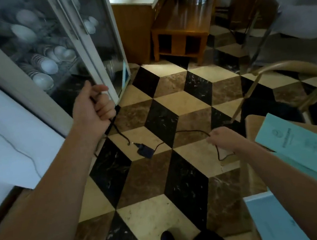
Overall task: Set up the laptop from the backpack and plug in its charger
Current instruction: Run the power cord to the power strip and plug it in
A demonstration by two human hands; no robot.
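Observation:
A black charger brick point(145, 151) lies on the checkered floor in the middle of the view. Its black cable point(191, 131) arcs right to my right hand point(221, 138), which pinches it beside the table's edge. A second black cord point(123, 135) runs up from near the brick into my left hand point(94, 104), fisted around it next to the glass cabinet. The cord's end hangs just left of the brick; I cannot tell if it is joined to it. No laptop or backpack shows.
A glass-door cabinet point(53, 44) full of white bowls stands at left, with a white appliance point(6, 138) before it. A wooden table point(251, 128) with teal booklets point(299, 145) sits at right, a chair point(284, 69) behind it. A low wooden bench point(180, 34) stands farther back.

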